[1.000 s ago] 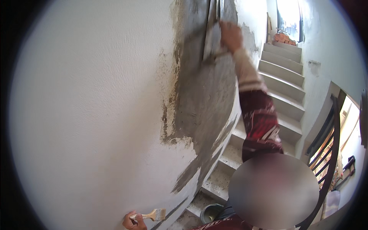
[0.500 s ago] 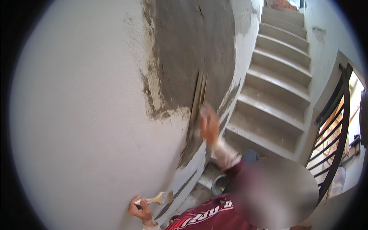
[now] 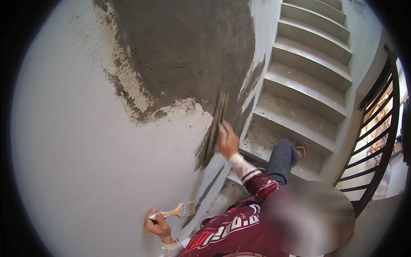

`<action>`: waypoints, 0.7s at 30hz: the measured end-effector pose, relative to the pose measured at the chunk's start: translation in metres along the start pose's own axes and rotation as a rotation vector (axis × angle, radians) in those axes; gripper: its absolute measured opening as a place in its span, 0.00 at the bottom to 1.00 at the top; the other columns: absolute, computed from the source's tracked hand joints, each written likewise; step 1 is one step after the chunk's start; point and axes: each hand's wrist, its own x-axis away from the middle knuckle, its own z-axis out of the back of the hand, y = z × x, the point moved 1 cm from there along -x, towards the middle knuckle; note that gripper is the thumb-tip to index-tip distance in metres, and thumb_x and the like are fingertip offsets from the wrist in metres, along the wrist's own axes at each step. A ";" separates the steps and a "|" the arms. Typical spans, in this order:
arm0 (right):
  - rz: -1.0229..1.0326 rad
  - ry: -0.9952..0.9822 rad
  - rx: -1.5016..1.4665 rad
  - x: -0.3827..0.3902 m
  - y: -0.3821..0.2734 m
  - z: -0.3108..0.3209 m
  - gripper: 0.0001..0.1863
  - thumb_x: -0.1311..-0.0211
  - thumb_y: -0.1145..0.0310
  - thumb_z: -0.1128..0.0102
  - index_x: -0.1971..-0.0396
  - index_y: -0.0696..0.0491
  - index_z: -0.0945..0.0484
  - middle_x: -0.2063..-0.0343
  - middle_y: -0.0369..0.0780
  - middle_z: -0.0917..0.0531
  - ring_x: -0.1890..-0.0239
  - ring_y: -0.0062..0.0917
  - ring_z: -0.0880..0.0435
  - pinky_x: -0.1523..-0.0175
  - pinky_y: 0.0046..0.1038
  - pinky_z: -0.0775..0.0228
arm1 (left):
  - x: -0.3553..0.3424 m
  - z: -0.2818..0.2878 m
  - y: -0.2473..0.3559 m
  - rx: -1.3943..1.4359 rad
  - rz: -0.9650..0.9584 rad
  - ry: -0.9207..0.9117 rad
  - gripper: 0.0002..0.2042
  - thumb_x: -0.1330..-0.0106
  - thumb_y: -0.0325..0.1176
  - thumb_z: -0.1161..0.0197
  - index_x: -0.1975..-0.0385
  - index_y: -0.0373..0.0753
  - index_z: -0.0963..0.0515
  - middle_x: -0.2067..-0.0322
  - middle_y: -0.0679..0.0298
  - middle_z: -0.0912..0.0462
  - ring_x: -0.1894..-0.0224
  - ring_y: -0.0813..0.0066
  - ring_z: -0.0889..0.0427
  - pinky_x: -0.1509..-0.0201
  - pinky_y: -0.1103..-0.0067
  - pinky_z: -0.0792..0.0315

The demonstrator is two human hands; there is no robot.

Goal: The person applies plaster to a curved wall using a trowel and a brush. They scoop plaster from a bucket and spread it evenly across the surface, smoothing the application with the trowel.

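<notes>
My right hand is closed round a long, flat plastering trowel, seen nearly edge-on against the wall. The trowel lies along the lower right of a dark grey patch of wet-looking mortar, whose lower left border is ragged. Lower down, my left hand grips a wide paintbrush by its wooden handle. Its pale bristles point right, and the hand rests close to or against the white wall; contact is unclear.
Concrete stairs with specks of debris climb on the right. A dark metal railing curves along the far right side. My leg in grey trousers and a sandalled foot are on the steps. Narrow grey streaks mark the lower wall.
The view has shifted, and my leg and foot now show more fully. My right hand, blurred beside the trowel before, is now clearly wrapped on it. My left hand keeps the brush.
</notes>
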 end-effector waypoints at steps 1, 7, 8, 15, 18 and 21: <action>-0.190 -0.046 0.039 0.025 0.026 0.001 0.23 0.34 0.56 0.51 0.45 0.53 0.29 0.46 0.50 0.25 0.42 0.42 0.28 0.38 0.35 0.39 | -0.003 -0.001 0.002 -0.010 -0.005 -0.028 0.18 0.41 0.41 0.37 0.68 0.26 0.23 0.83 0.62 0.23 0.82 0.80 0.27 0.78 0.85 0.34; 0.227 0.110 0.134 -0.190 -0.031 0.039 0.21 0.34 0.59 0.54 0.49 0.57 0.26 0.48 0.51 0.25 0.43 0.44 0.29 0.39 0.38 0.38 | -0.004 -0.004 0.013 -0.070 -0.019 -0.017 0.18 0.39 0.39 0.39 0.65 0.25 0.24 0.82 0.61 0.22 0.81 0.79 0.26 0.77 0.84 0.31; 0.221 0.136 0.188 -0.237 -0.051 0.043 0.22 0.34 0.56 0.54 0.51 0.57 0.26 0.50 0.51 0.24 0.45 0.45 0.28 0.42 0.39 0.37 | 0.000 -0.004 0.015 -0.075 -0.001 0.013 0.20 0.40 0.42 0.38 0.66 0.25 0.24 0.83 0.61 0.22 0.82 0.79 0.26 0.77 0.84 0.31; 0.667 0.168 0.168 -0.175 -0.110 0.028 0.16 0.36 0.64 0.51 0.52 0.53 0.25 0.49 0.50 0.25 0.50 0.46 0.24 0.48 0.39 0.30 | 0.000 0.011 0.017 -0.099 0.049 -0.017 0.18 0.40 0.39 0.38 0.65 0.25 0.24 0.80 0.59 0.22 0.80 0.78 0.25 0.75 0.84 0.30; 0.080 0.056 -0.037 -0.020 0.005 0.006 0.20 0.35 0.61 0.50 0.46 0.54 0.28 0.51 0.51 0.23 0.47 0.43 0.23 0.43 0.35 0.33 | -0.004 -0.003 0.023 -0.090 0.064 -0.087 0.17 0.39 0.37 0.39 0.64 0.25 0.24 0.80 0.60 0.22 0.79 0.78 0.25 0.75 0.84 0.30; -0.183 -0.040 0.029 0.017 0.048 0.007 0.22 0.35 0.60 0.49 0.45 0.54 0.29 0.50 0.51 0.23 0.46 0.43 0.24 0.42 0.36 0.34 | -0.014 -0.005 0.025 -0.092 0.065 -0.159 0.15 0.37 0.35 0.43 0.64 0.25 0.25 0.79 0.61 0.23 0.79 0.78 0.25 0.75 0.83 0.30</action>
